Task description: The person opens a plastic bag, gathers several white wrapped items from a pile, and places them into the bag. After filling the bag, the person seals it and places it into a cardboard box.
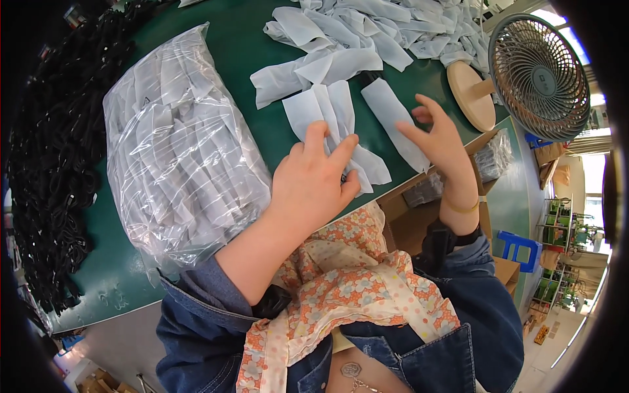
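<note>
The person's left hand [311,177] is palm down with fingers parted, its fingertips resting on a small group of flat, pale grey-white, thin-sheet pouches [321,108] lying side by side on the dark green tabletop [241,62] near its front edge; whether the thumb and forefinger pinch anything there (a small dark spot shows between them) I cannot tell. The right hand [440,139] is released, fingers loosely curled and thumb held out, just beside a single long, pale grey-white pouch [395,124] that lies at a slant to the right of the group, with a black end piece [369,78] showing at its far end. Beyond them, a loose heap of similar pale pouches [393,29] spreads over the far side of the tabletop. To the left of the left hand lies a bulging, clear plastic bag [187,144] packed with more pale pouches, and farther left is a thick, tangled pile of black cords [56,164]. At the right stands a round, dark grey fan [540,78] with a spiral grille and a pale, wood-coloured disc base [466,98]. Below the front edge is an open brown cardboard box [409,229] holding clear-wrapped packets [424,190].
</note>
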Demonstrator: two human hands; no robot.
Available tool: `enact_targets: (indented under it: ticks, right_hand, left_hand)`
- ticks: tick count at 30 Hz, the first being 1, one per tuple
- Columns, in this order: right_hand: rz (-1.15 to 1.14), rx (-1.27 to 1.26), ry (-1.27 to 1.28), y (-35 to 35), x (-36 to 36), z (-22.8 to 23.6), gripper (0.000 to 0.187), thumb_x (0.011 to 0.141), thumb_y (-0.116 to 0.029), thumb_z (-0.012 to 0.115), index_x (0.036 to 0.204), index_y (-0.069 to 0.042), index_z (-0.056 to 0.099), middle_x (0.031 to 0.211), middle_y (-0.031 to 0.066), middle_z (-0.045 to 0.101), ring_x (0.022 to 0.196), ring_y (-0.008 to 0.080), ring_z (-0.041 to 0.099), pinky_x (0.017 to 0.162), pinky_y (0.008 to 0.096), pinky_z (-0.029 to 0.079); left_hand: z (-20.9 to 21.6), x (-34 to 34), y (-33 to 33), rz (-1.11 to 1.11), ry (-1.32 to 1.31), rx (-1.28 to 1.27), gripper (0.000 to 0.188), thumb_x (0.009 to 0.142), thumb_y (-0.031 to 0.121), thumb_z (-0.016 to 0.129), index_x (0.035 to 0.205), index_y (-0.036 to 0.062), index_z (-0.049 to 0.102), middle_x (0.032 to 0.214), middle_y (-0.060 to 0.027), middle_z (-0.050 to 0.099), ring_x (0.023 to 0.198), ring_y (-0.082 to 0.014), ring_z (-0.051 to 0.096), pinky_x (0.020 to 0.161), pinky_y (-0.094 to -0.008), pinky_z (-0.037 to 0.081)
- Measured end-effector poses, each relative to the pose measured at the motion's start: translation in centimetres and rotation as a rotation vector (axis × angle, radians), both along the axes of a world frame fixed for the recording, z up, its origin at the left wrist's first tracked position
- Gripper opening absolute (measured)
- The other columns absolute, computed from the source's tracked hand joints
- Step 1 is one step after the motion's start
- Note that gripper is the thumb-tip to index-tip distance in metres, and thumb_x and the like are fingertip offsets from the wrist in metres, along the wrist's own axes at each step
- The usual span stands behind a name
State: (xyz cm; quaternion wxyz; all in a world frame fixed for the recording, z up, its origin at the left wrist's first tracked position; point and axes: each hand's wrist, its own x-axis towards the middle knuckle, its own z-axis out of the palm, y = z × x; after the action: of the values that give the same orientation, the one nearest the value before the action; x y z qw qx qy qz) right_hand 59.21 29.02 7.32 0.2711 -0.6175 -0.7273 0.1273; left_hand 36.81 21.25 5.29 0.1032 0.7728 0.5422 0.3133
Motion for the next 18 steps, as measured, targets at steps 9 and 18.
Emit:
enact_targets:
  ticks: [9, 18]
  right_hand:
    - [0.188, -0.499, 0.651, 7.0, -1.1, -0.6, 0.038, 0.076, -0.018, 0.07, 0.105, 0.001, 0.055, 0.081, 0.0098, 0.06, 0.071, 0.021, 0.057, 0.069, 0.0311, 0.047]
    - [0.449, 0.102, 1.194, 2.4, -0.1, 3.0, 0.033, 0.081, -0.006, 0.061, 0.112, -0.001, 0.052, 0.086, 0.0122, 0.058, 0.077, 0.0219, 0.057, 0.072, 0.0341, 0.047]
  left_hand:
    - [-0.5, 0.2, 0.2, 0.015, -0.051, 0.076, 0.04, 0.07, 0.023, 0.066, 0.109, 0.0147, 0.062, 0.106, -0.0124, 0.046, 0.066, -0.0256, 0.056, 0.061, -0.0352, 0.051]
    - [0.4, 0.8, 0.2, -0.007, -0.018, -0.041, 0.043, 0.073, 0.02, 0.067, 0.115, 0.0169, 0.06, 0.113, -0.0162, 0.044, 0.077, -0.0286, 0.06, 0.067, -0.0348, 0.052]
